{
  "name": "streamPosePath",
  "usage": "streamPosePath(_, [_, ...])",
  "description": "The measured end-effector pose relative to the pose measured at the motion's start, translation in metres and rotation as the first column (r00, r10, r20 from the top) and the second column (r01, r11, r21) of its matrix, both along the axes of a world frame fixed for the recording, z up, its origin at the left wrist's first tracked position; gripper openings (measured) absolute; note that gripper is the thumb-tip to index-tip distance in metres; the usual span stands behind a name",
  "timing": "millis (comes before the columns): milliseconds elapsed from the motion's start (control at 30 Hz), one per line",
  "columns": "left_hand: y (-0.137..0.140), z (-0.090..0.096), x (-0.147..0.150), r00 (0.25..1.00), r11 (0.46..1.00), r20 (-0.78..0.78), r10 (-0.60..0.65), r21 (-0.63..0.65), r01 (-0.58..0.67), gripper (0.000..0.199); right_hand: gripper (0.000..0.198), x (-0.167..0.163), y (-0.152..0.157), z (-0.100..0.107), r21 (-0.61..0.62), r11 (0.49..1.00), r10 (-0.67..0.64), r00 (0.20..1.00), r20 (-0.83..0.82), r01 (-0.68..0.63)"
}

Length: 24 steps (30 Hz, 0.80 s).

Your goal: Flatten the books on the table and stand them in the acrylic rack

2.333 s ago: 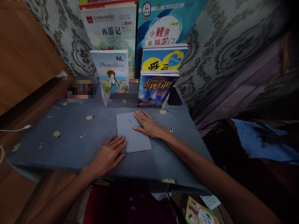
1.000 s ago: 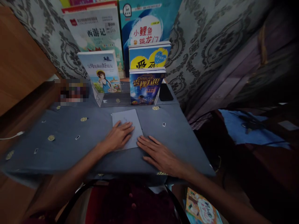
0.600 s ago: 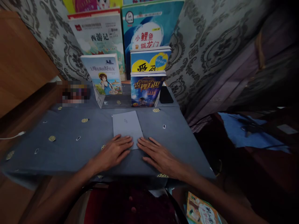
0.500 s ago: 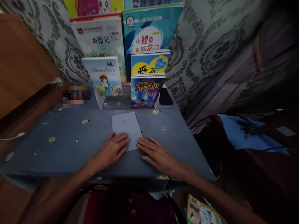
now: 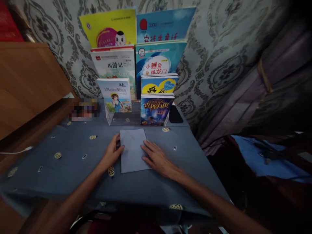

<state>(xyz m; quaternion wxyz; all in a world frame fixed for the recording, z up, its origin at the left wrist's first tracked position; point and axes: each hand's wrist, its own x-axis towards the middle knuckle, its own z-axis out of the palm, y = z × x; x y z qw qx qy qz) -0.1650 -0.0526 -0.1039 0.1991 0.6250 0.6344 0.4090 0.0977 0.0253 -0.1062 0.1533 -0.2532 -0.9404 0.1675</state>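
A plain pale grey booklet with a small faint mark on its cover lies flat on the cloth-covered table. My left hand is at its left edge, thumb over the cover and fingers curled along the side; the fingertips are partly hidden. On the right edge rests my right hand, fingers stretched out and a little apart, touching the cover. Just beyond the booklet stands a clear display rack with several upright books, among them a blue paperback and a white paperback.
A dark phone lies right of the rack. Far left on the table is a blurred-out object. A white cable runs in from the left, near a wooden panel. Patterned curtain hangs behind; blue cloth lies at right.
The view has tilted up, showing more of the rack. My left hand has gone from lying on the booklet to its left edge. The booklet sits straighter and more of its cover shows.
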Motion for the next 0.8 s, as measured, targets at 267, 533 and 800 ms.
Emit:
streamPosePath(267, [0.005, 0.032, 0.016, 0.631, 0.935, 0.77, 0.098, -0.288, 0.206, 0.06, 0.071, 0.008, 0.007, -0.014, -0.19, 0.976, -0.14, 0.979, -0.149, 0.11])
streamPosePath(533, [0.015, 0.088, 0.014, 0.745, 0.979, 0.652, -0.142, -0.02, 0.203, 0.046, 0.043, -0.006, 0.046, 0.043, -0.444, 0.889, -0.167, 0.825, -0.54, -0.11])
streamPosePath(800, [-0.005, 0.047, 0.006, 0.902, 0.903, 0.049, -0.428, -0.025, 0.43, 0.018, 0.029, 0.013, 0.035, 0.025, 0.068, 0.982, 0.19, 0.904, -0.382, -0.177])
